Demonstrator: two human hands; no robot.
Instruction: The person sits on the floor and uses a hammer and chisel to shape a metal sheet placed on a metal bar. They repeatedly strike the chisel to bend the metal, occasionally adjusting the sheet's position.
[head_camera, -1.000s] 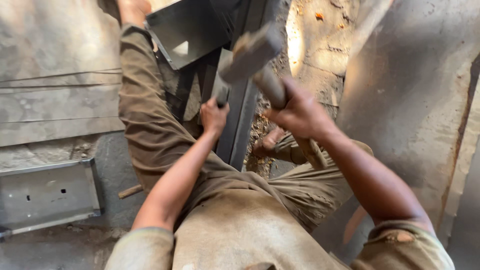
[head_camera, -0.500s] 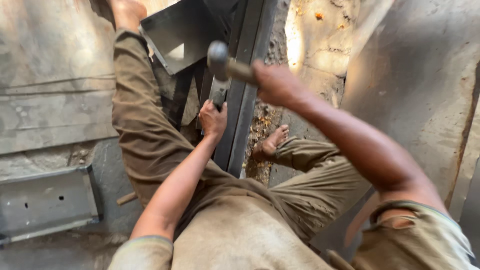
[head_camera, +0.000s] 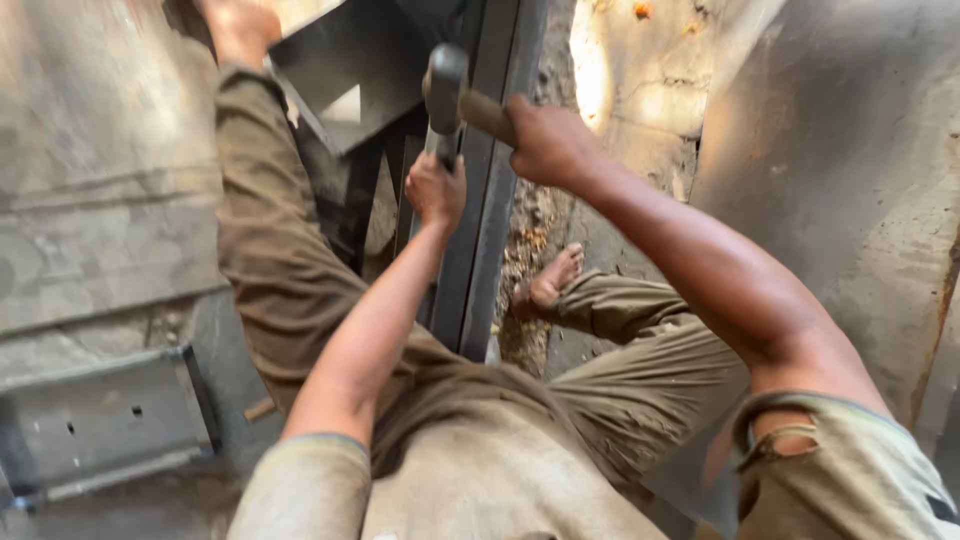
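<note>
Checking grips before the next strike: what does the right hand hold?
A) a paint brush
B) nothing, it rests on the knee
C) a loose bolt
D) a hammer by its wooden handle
D: the right hand is closed around the wooden handle of the hammer, whose metal head sits just above the left hand, which grips something thin against the dark metal frame.

Premises: a rough metalworking workshop, work carried out at floor level. Evidence: bare, stained concrete floor (head_camera: 90, 250) with grit and debris; long dark steel bars (head_camera: 490, 200) laid across it; a folded sheet-metal piece (head_camera: 340, 70); a punched metal channel (head_camera: 100, 430) lying aside; a hammer (head_camera: 450, 90) in use. The worker sits barefoot on the ground, in dusty clothes.
</note>
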